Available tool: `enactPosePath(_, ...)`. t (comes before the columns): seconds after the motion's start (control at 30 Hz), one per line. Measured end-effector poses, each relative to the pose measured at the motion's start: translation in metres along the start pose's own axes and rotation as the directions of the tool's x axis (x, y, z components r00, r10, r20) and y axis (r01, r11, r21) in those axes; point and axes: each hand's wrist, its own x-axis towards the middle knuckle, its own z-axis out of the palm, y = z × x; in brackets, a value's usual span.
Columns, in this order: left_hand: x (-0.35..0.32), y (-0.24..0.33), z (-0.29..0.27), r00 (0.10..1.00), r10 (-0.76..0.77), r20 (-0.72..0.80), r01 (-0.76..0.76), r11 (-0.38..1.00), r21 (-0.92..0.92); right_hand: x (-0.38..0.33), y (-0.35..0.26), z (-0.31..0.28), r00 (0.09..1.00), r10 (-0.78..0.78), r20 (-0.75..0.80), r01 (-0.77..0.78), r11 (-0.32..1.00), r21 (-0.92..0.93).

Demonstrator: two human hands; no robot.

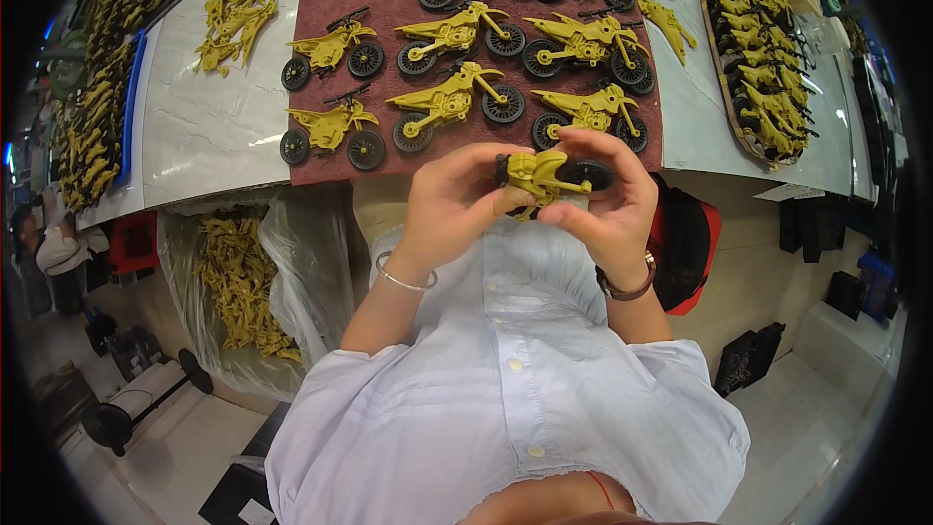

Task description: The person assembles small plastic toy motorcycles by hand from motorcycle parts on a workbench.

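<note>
Both hands hold a yellow toy motorcycle (536, 175) in front of my chest, just off the table's near edge. My left hand (455, 196) pinches its left end, where a small black part shows. My right hand (614, 196) grips the other end by a black wheel (587, 174) at the yellow fork. The rest of the toy is hidden by my fingers. Beyond my hands, several yellow toy motorcycles with black wheels (449, 100) lie in rows on a maroon cloth (379, 169). One of them (589, 109) lies just behind my right hand.
Loose yellow toy parts (236, 15) lie left of the cloth, with others (667, 24) to its right. A tray (721, 68) at the right and a blue-edged tray (134, 117) at the left hold many more. Below the table, a plastic-lined bin (311, 277) contains yellow pieces.
</note>
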Motion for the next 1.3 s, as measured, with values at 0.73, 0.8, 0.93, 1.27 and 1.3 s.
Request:
enactPosePath(0.73,0.003,-0.003,-0.001,0.964,-0.263,0.045,0.24,0.782,-0.576,0.066,0.031,-0.071,0.965,-0.102,-0.243,0.058,0.981,-0.184)
enactPosePath(0.8,0.001,-0.004,-0.004,0.964,-0.256,0.077,0.256,0.804,-0.537,0.081,0.048,-0.107,0.908,-0.41,-0.086,0.108,0.427,-0.898)
enactPosePath(0.93,-0.002,0.002,-0.005,0.983,-0.183,-0.019,0.148,0.85,-0.506,0.089,0.074,-0.143,0.906,-0.422,-0.045,0.04,0.19,-0.981)
enactPosePath(1.27,0.054,0.085,-0.071,0.988,-0.024,-0.152,0.07,0.951,0.301,0.072,0.058,-0.136,0.92,-0.346,-0.184,-0.085,0.282,-0.956)
enactPosePath(1.3,0.065,0.085,-0.071,0.994,-0.027,-0.105,0.064,0.931,0.36,0.073,0.059,-0.134,0.897,-0.387,-0.213,-0.108,0.277,-0.955)
